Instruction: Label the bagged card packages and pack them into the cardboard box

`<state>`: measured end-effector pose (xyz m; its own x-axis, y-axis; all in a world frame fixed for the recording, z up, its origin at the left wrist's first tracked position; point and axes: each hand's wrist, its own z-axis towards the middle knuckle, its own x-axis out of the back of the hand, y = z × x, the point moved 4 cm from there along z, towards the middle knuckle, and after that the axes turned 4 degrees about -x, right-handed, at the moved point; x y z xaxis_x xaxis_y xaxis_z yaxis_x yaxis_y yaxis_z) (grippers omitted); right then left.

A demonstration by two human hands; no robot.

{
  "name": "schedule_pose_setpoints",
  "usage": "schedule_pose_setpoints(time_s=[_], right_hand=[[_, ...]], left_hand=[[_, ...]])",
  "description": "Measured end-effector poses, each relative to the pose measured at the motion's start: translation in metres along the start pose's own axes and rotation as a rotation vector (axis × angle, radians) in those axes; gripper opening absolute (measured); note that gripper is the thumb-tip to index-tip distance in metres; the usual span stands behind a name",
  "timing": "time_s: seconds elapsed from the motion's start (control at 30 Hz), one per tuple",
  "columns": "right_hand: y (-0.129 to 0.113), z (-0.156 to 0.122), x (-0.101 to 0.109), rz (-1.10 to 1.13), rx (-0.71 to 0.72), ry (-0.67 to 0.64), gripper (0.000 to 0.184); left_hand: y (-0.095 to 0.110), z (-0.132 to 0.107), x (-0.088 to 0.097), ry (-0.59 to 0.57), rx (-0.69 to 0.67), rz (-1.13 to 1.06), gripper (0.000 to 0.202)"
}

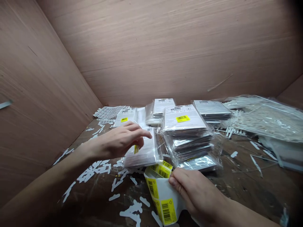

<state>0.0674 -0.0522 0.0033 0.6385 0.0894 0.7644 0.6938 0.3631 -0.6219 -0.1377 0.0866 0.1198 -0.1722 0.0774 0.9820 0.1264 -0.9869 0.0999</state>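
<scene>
Here we go: the left hand (120,142) is over a clear plastic packet (144,151) lying flat on the table, fingers curved and close together, tips at the packet's top edge; a yellow barcode label (136,149) shows just under them, and I can't tell whether it's stuck to the packet or to a finger; down front, the right hand (196,192) has its fingers pressed together, pinching a curled strip of yellow barcode labels (163,197) just beside that packet; several labels sit on that strip yet; behind, the top packet of a tall stack of packets (187,132) already wears a yellow label (182,118); another shows on a packet (124,119) further left; lower in the stack, I can't make out labels; white paper scraps (94,168) litter the brown table (239,164); wooden walls (165,47) rise behind.
</scene>
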Motion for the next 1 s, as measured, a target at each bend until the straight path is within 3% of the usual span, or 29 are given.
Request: schedule_pose_setpoints(time_s=[0.13,0.33,0.47,0.67,0.77,0.87,1.0], right_hand=[[-0.001,0.001,0.002,-0.02,0.114,0.051,0.038],[-0.004,0.005,0.005,-0.049,0.182,0.089,0.04],[-0.004,0.006,0.003,-0.075,0.207,0.096,0.044],[-0.002,0.004,0.0,-0.079,0.194,0.058,0.043],[-0.001,0.003,-0.001,-0.074,0.17,0.032,0.04],[-0.001,0.003,-0.001,-0.072,0.165,0.024,0.036],[-0.003,0.004,0.0,-0.083,0.189,0.07,0.035]], left_hand=[[-0.001,0.01,-0.02,-0.098,-0.01,0.088,0.059],[-0.004,0.004,-0.037,-0.03,0.009,0.138,0.034],[-0.002,0.005,-0.036,-0.049,0.042,0.101,0.034],[-0.001,0.017,-0.031,-0.108,0.178,-0.029,0.066],[-0.004,0.022,-0.029,-0.067,0.238,-0.013,0.053],[-0.002,0.022,-0.03,-0.079,0.131,-0.021,0.017],[0.0,0.011,-0.034,-0.063,0.015,-0.047,0.023]])
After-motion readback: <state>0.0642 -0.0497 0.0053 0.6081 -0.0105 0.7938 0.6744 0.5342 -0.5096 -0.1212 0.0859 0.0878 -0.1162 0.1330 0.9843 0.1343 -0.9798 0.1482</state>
